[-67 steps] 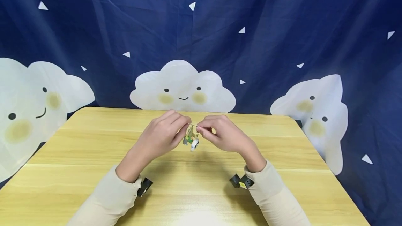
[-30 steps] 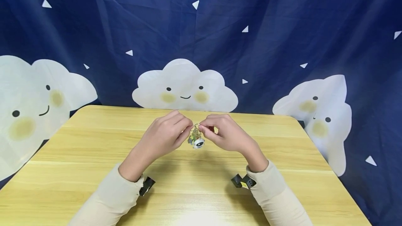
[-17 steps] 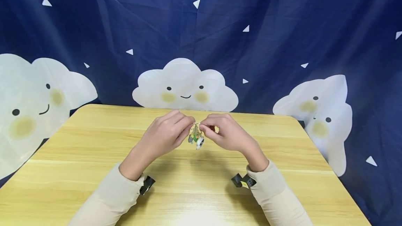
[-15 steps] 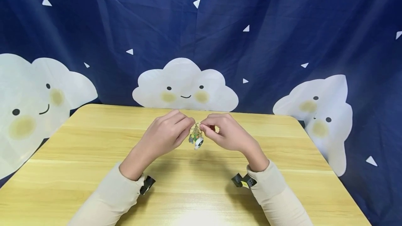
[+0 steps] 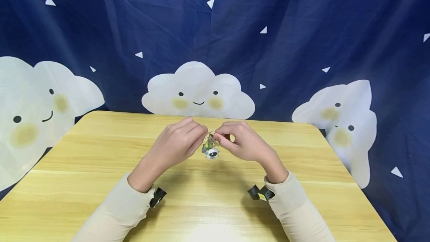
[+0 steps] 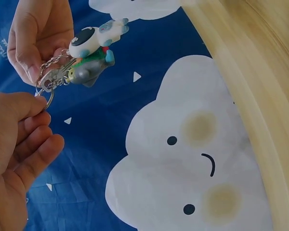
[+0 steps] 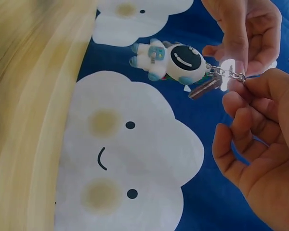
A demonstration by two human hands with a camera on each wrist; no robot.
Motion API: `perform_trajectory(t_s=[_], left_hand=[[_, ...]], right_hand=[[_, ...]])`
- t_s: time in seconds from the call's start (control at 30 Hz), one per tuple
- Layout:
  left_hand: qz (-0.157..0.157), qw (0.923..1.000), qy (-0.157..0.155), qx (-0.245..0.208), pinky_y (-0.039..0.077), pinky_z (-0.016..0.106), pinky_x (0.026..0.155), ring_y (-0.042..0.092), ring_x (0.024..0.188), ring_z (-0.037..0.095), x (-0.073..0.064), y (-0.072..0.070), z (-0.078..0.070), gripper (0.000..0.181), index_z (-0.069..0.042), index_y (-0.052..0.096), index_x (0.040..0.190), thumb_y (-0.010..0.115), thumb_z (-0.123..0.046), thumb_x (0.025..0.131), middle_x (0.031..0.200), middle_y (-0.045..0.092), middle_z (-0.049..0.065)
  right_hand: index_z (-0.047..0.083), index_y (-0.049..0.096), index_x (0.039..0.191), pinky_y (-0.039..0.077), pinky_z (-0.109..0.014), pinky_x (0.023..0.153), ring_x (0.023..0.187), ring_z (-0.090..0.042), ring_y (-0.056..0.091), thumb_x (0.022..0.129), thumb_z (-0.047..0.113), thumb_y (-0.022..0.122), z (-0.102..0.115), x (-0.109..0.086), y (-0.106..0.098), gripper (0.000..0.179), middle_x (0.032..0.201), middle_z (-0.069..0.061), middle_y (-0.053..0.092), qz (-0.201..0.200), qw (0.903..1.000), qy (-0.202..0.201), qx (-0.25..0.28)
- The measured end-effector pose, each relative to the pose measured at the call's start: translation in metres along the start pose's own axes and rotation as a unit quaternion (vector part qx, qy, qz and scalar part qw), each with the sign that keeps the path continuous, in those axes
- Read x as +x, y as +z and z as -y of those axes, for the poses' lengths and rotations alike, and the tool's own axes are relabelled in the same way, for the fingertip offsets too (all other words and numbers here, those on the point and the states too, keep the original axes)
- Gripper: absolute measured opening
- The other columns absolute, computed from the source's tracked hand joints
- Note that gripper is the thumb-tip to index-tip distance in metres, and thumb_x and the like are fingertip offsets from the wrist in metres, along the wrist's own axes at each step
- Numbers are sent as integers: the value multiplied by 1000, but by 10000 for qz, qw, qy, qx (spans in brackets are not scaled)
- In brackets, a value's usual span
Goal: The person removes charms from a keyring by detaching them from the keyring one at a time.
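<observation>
Left hand, right hand both pinch keychain — dangling between them above table.

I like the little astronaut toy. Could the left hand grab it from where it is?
Probably yes. The left hand already pinches the key ring, and the astronaut toy dangles just beside it, above the table, with nothing in between. The right hand holds the chain too.

a light wooden table stands before a dark blue curtain printed with smiling white clouds and small white triangles.
</observation>
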State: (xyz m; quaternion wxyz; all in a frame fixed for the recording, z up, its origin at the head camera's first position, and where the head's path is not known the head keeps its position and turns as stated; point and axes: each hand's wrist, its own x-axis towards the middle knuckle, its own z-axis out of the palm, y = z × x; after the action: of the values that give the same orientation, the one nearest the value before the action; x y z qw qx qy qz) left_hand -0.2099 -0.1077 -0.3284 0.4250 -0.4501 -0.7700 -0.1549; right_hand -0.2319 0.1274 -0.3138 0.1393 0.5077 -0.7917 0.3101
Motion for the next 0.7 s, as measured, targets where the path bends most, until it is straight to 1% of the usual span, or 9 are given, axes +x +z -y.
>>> perform_trajectory(t_s=[0.2,0.5,0.7], left_hand=[[-25,10000,-4,1,52,27,58,61,74,18,0,0,0,9,-4,70,96,74,-1,89,84,69,3],[-14,10000,8,14,51,27,58,59,73,19,1,-1,0,8,-4,70,97,74,-2,90,85,69,4],[-10,10000,0,21,51,26,57,59,73,19,1,-1,0,9,-3,69,97,74,-2,90,85,69,4]], right_hand=[[12,77,91,45,-26,60,68,-6,51,102,10,62,-1,0,1,18,77,9,62,64,9999,129,87],[11,77,91,46,-24,61,69,-6,52,102,9,61,-4,-1,2,19,76,8,61,74,9998,152,105],[12,77,93,46,-24,61,69,-5,53,102,10,61,-6,-1,2,19,78,9,63,103,9998,140,61]])
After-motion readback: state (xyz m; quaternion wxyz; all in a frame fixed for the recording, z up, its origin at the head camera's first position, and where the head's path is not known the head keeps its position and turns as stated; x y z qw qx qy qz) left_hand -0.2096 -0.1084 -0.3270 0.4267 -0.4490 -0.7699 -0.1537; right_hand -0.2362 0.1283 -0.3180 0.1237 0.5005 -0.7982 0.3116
